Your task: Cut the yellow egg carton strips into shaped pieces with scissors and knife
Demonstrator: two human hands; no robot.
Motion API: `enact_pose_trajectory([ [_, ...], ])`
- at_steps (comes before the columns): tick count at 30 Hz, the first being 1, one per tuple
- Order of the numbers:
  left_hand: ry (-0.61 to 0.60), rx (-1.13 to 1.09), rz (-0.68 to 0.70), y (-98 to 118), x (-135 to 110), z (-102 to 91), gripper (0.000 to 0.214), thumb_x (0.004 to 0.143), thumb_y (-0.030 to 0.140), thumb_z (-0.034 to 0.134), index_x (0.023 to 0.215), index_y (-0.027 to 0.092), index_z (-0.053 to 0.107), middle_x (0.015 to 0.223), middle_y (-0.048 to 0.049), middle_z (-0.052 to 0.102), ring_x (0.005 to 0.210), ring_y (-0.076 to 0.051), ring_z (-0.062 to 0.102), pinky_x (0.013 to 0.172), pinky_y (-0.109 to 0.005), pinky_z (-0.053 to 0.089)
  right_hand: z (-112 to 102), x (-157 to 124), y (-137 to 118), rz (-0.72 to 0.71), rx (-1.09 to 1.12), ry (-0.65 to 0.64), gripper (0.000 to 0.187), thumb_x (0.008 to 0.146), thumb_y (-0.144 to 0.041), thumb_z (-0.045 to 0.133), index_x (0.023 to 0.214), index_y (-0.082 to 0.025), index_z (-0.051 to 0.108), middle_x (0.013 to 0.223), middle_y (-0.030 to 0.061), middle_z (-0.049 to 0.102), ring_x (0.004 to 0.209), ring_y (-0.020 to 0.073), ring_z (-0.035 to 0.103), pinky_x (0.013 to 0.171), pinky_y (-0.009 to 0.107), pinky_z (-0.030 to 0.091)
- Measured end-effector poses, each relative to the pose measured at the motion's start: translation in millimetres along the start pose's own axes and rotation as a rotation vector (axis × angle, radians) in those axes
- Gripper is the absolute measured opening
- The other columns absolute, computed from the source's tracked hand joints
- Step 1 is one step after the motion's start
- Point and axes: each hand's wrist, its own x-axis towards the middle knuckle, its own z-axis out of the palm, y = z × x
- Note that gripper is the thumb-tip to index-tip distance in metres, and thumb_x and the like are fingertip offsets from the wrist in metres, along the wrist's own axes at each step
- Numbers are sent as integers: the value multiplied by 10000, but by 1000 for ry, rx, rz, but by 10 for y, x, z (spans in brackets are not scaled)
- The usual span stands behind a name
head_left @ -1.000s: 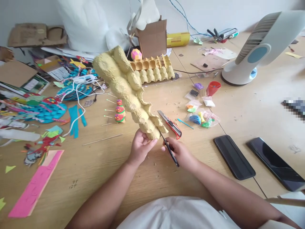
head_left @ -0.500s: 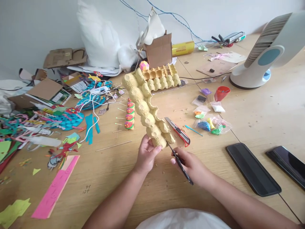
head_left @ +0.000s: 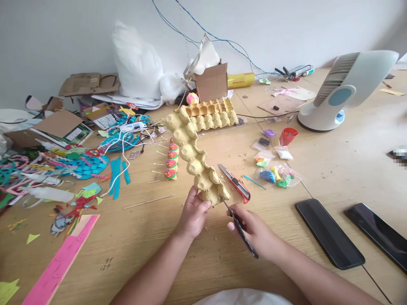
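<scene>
A long strip of yellow egg carton is raised over the table, its cups turned bottom up. My left hand grips the near end of it, thumb on top. In my right hand is a pair of black-handled scissors, with the blades at the carton's near right edge; their tips are partly hidden by it. Just beyond my right hand lies a red utility knife with its blade out. To the carton's left stands a row of painted red and green cups with pins sticking out.
Another egg carton lies at the back before a cardboard box. Bags of coloured clay, a red cup, a fan and a black phone are on the right. Paper crafts and a pink strip lie left.
The view has shifted slightly, so the table items appear lower and a little further left. The scissors stay at the carton's near edge, and both hands keep their grip.
</scene>
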Motion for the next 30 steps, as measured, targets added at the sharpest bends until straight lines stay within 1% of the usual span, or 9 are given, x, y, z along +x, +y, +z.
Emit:
enact_pose_trajectory([
  [4,-39,70,50,-28,-11,-38,530,766,205,793,1250,304,602,1078,-8,711,973,-132,650,894,-261,506,6,8,16,4,12,22,374,985,-566,455,1082,-213,528,853,-5,579,759,147,527,683,272,380],
  [8,-62,182,105,-45,-37,-88,533,790,190,781,1273,282,575,1147,-39,694,1036,-165,653,957,-309,498,9,23,20,-3,8,28,361,977,-556,471,1064,-211,534,850,-3,580,764,150,525,685,272,383],
  [11,-45,273,138,-58,-77,-104,475,804,185,775,1229,272,581,1097,-37,694,1004,-164,663,938,-301,508,11,23,15,6,9,39,349,978,-547,472,1058,-213,535,850,-2,586,768,152,529,691,273,388],
  [16,-23,388,184,-74,-142,-94,394,799,181,782,1139,252,595,1090,-45,682,1059,-181,655,971,-310,500,20,-2,6,31,-7,50,342,976,-544,482,1074,-221,530,824,-11,580,748,153,528,688,277,395],
  [19,-24,378,162,-70,-136,-104,438,797,191,788,1179,254,584,1077,-47,683,1027,-178,660,945,-305,504,36,-11,-2,33,-18,56,342,977,-548,474,1068,-224,533,809,-10,578,744,157,530,685,278,398],
  [23,-32,265,122,-46,-82,-93,477,783,223,802,1207,260,585,994,-26,689,884,-145,656,836,-272,512,56,-11,-3,62,-58,86,351,970,-557,486,1082,-227,528,799,-10,582,739,160,532,694,282,403],
  [26,-56,162,92,-30,-55,-48,512,776,255,805,1237,276,584,1050,-28,696,930,-148,650,845,-273,510,55,2,12,43,-25,85,365,965,-563,495,1093,-222,527,815,-9,575,747,156,528,694,278,405],
  [28,-70,164,84,-28,-59,-21,520,784,246,798,1255,279,579,1100,-35,698,979,-154,649,886,-284,507,53,12,26,3,49,64,363,974,-555,482,1097,-217,530,850,-3,578,769,152,529,698,272,410],
  [30,-86,202,92,-33,-75,-8,504,798,220,784,1255,276,580,1101,-37,701,984,-153,651,903,-286,504,58,15,38,-25,98,57,356,984,-544,468,1095,-212,531,863,-2,573,775,146,525,696,265,412],
])
